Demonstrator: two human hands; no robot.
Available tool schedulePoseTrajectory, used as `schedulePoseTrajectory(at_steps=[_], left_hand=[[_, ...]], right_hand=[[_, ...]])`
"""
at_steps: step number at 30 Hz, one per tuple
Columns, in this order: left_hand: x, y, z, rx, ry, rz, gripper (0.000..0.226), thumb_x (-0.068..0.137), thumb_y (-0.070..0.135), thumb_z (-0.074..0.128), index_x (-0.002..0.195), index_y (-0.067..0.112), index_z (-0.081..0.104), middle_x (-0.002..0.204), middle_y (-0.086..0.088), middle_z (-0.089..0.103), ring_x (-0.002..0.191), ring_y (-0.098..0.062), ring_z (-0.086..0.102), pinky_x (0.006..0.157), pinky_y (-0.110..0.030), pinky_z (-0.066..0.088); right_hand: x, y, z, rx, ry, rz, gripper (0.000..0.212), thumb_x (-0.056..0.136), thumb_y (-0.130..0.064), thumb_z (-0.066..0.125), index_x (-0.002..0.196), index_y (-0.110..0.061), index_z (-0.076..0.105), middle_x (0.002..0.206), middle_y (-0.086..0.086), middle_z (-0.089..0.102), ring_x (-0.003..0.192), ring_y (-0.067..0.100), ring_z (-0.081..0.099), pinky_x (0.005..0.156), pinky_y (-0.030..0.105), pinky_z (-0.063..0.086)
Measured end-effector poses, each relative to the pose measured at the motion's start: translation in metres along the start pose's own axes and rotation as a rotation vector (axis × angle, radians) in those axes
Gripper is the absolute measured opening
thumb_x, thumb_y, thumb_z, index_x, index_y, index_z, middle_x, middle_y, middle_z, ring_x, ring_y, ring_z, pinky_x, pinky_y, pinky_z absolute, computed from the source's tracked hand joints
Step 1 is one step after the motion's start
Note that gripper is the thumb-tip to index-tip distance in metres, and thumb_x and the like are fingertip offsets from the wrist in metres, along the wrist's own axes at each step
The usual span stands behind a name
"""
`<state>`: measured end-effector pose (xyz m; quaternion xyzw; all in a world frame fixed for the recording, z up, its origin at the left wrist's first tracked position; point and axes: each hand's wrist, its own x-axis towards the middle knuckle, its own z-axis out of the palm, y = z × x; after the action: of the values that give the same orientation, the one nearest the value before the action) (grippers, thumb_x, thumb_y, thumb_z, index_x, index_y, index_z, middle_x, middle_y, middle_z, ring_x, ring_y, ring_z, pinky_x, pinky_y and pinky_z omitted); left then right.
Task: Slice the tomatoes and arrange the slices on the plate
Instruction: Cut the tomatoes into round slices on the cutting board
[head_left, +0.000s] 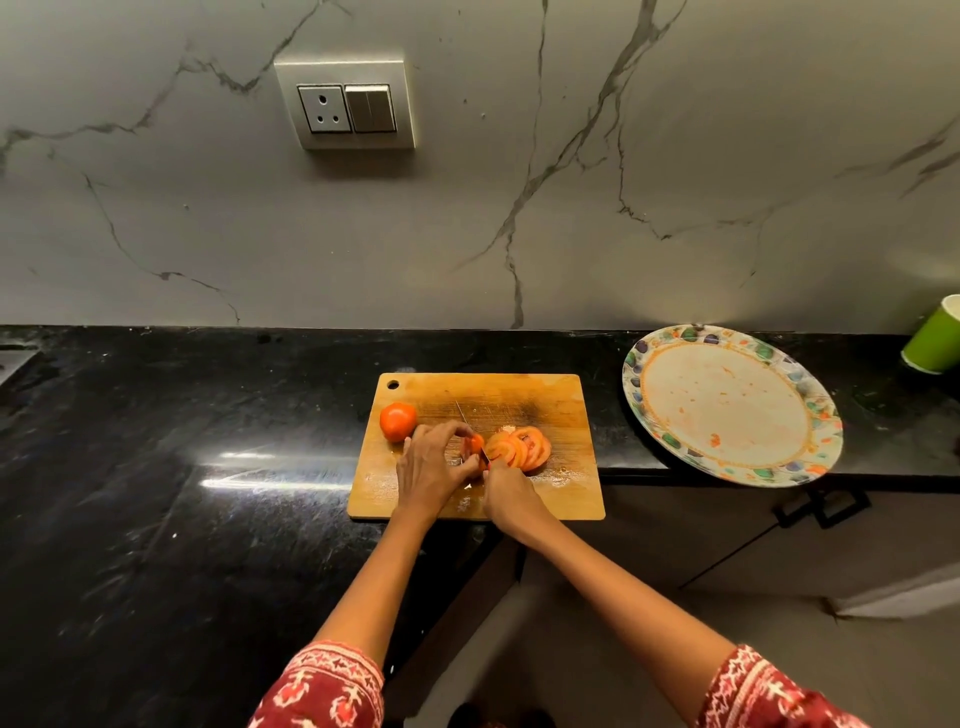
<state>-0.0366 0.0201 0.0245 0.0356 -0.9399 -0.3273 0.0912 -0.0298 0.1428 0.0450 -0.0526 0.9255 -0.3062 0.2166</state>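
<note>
A view from a head-worn camera looks down at a glossy black stone table (156, 467) set against a grey marble-veined wall. A rectangular wooden cutting board (519, 400) with a small hanging hole in one corner lies near the table's front edge.

At the middle of the board, the left hand (434, 462) curls its fingertips over a small remaining end piece of orange-red tomato (474, 443), pinching it down so it does not roll under the blade. The right hand (506, 491) wraps around the handle of a slim steel knife (464, 415), whose blade points away from the person and stands against the cut face of the piece, apparently partway through another slice. The handle itself is hidden inside the hand.

Just to the right of the blade, a fanned row of round tomato slices (522, 447) leans on the board, kept clear of the cutting line. A whole round orange-red tomato (398, 421) waits at the board's left edge, beside the left hand, likely next to be cut.

Well to the right, apart from the board, sits a large round white plate with a colourful floral rim (675, 441); its front edge overhangs the table, and it carries no slices yet, only faint smears. A green paper cup (932, 338) stands at the far right. A silver wall socket with switches (345, 106) is mounted above.
</note>
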Motion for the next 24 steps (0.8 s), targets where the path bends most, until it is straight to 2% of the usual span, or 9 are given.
schedulePoseTrajectory(at_steps=[5, 13, 18, 24], left_hand=[[-0.001, 0.002, -0.004, 0.001, -0.008, -0.024, 0.027, 0.074, 0.027, 0.071, 0.099, 0.026, 0.062, 0.106, 0.009, 0.059, 0.104, -0.015, 0.049, 0.093, -0.058, 0.039], [-0.002, 0.002, -0.002, 0.002, -0.008, -0.009, 0.026, 0.074, 0.028, 0.069, 0.098, 0.026, 0.061, 0.105, 0.009, 0.061, 0.101, -0.015, 0.05, 0.091, -0.055, 0.041], [-0.002, 0.0, -0.003, -0.011, 0.001, -0.022, 0.026, 0.075, 0.027, 0.07, 0.1, 0.026, 0.061, 0.106, 0.008, 0.062, 0.104, -0.016, 0.05, 0.094, -0.058, 0.038], [-0.003, 0.001, -0.004, -0.018, -0.014, -0.02, 0.026, 0.075, 0.026, 0.069, 0.1, 0.025, 0.061, 0.105, 0.008, 0.062, 0.103, -0.016, 0.051, 0.093, -0.058, 0.039]], right_hand=[[-0.016, 0.013, 0.008, -0.064, 0.002, -0.005, 0.027, 0.096, -0.004, 0.036, 0.121, 0.0, 0.042, 0.116, 0.022, 0.057, 0.111, 0.037, 0.054, 0.083, 0.04, 0.043], [-0.001, 0.001, 0.007, -0.033, -0.003, 0.051, 0.026, 0.098, -0.006, 0.037, 0.122, -0.001, 0.047, 0.121, 0.021, 0.057, 0.115, 0.036, 0.054, 0.087, 0.039, 0.044], [-0.016, 0.02, 0.017, -0.091, -0.007, 0.04, 0.025, 0.097, -0.009, 0.039, 0.121, -0.002, 0.045, 0.12, 0.019, 0.056, 0.114, 0.036, 0.053, 0.089, 0.041, 0.043], [-0.004, 0.005, 0.009, -0.135, -0.05, 0.065, 0.029, 0.092, -0.001, 0.044, 0.121, 0.0, 0.047, 0.123, 0.02, 0.056, 0.116, 0.036, 0.052, 0.088, 0.039, 0.044]])
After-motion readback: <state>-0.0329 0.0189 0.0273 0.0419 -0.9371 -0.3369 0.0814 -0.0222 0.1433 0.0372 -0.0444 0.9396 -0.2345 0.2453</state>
